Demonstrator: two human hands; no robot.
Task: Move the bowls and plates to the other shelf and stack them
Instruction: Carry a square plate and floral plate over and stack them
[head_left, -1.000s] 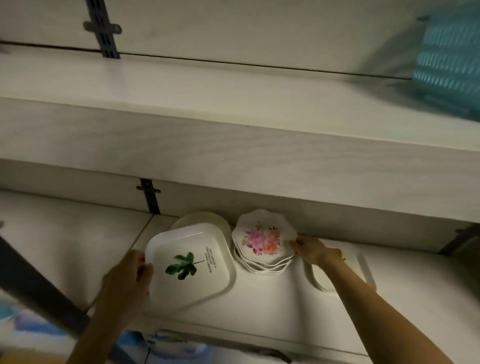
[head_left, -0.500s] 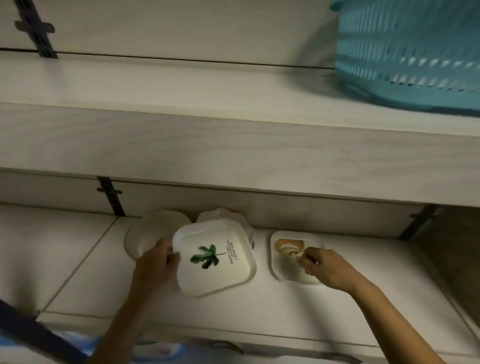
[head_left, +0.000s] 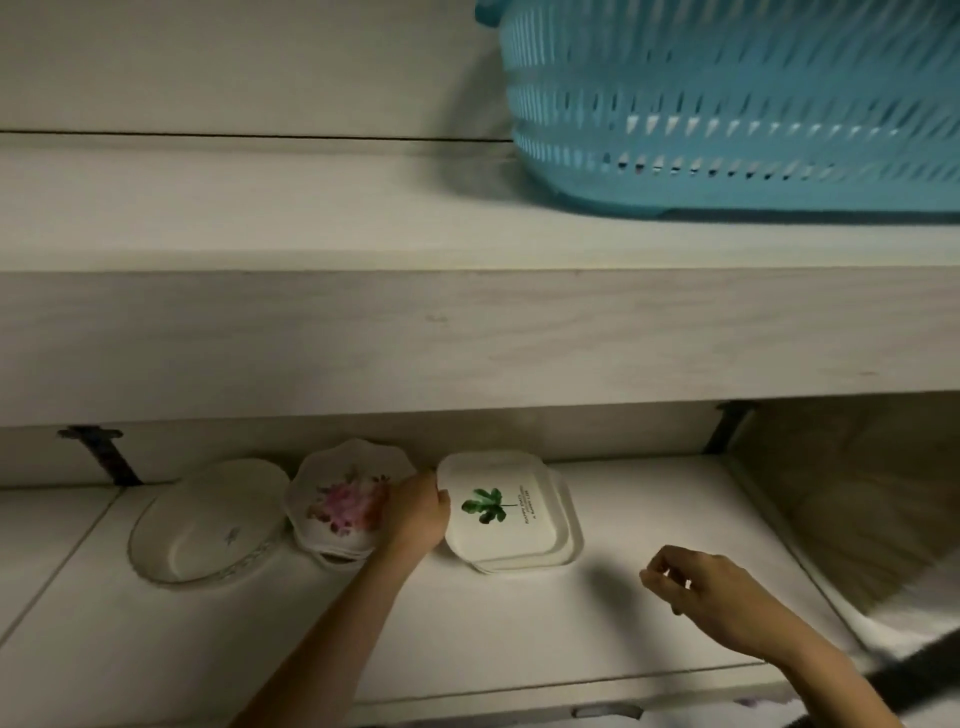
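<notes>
On the lower shelf a square white plate with a green leaf print lies on top of another square plate. My left hand grips its left edge. Left of that hand is a stack of scalloped plates with a pink flower print. Further left lies a round cream plate. My right hand hovers over the bare shelf to the right of the square plates, fingers loosely curled, holding nothing.
A blue slotted plastic basket stands on the upper shelf at the right. Dark metal brackets hold the shelves at the back wall. A side panel closes the lower shelf at the right.
My left hand has carried the leaf plate to the right and set it on the other square plate. My right hand has let go of that plate and drawn back toward the front.
</notes>
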